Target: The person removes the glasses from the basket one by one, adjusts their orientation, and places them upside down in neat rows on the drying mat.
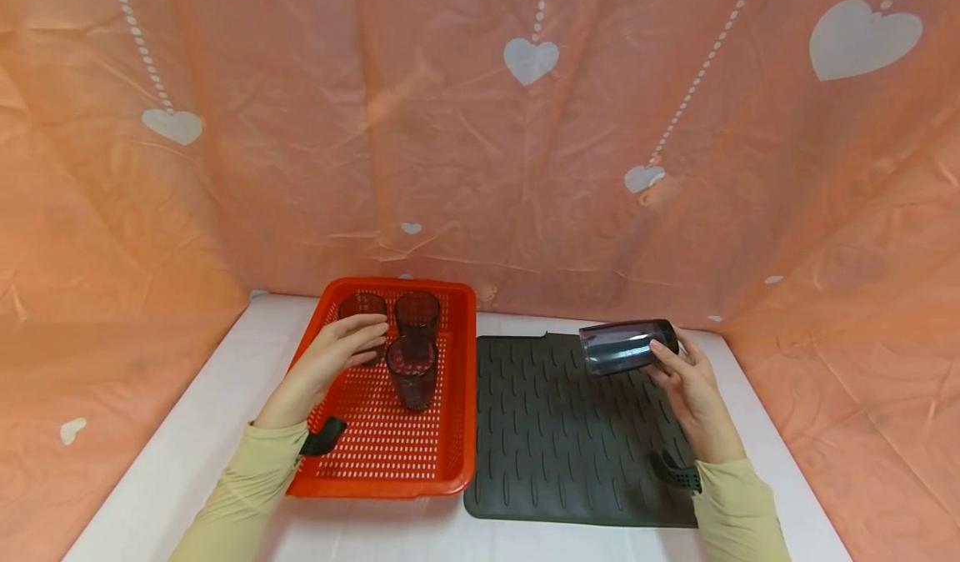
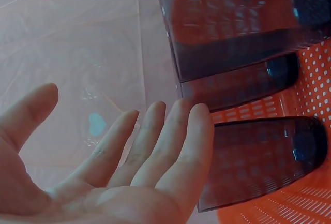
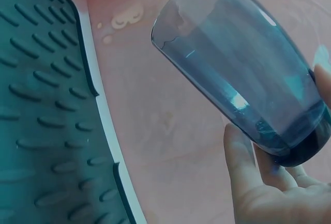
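Note:
My right hand (image 1: 693, 391) grips a dark tinted drinking glass (image 1: 626, 348) by its base, tilted nearly sideways with its mouth to the left, above the drying mat (image 1: 555, 470). In the right wrist view, fingers and thumb lie round the bottom of that glass (image 3: 232, 74). Over the red perforated basket (image 1: 469, 395), my left hand (image 1: 326, 370) holds nothing, its fingers extended. Three similar glasses stand in the basket: a back left glass (image 1: 362, 302) partly behind the left fingers, a back right glass (image 1: 417, 312) and a front glass (image 1: 415, 378).
Basket and mat lie side by side on a white-covered table (image 1: 176, 437). A peach curtain (image 1: 450, 153) with white hearts rises behind the table and along both sides. Each wrist wears a black strap, such as the right strap (image 1: 675, 472).

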`<state>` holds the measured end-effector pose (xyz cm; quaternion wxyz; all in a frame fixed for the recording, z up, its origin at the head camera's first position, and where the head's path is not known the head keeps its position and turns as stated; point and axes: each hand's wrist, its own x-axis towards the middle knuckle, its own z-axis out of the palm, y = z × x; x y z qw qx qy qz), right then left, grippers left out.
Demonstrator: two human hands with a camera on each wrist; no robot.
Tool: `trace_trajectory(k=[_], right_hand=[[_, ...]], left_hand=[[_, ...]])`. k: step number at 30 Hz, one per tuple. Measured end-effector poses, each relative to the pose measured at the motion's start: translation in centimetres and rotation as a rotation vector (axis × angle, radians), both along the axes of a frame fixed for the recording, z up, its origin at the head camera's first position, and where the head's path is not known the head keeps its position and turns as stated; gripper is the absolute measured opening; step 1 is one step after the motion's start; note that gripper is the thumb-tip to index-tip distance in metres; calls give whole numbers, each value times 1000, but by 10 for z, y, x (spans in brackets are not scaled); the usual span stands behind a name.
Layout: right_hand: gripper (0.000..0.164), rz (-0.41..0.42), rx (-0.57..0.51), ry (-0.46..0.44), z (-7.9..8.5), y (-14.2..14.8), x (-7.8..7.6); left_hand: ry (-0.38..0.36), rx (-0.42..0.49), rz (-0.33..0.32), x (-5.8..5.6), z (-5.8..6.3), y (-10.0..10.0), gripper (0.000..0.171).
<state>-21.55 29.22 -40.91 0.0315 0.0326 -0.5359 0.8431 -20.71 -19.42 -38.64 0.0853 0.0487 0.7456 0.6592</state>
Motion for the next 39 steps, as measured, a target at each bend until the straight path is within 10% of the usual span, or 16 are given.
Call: trace_trajectory(k=[39], right_hand=[[34,-142,-60,27,-15,67,24]], left_hand=[[-14,-78,-121,-8,-8,7,55]])
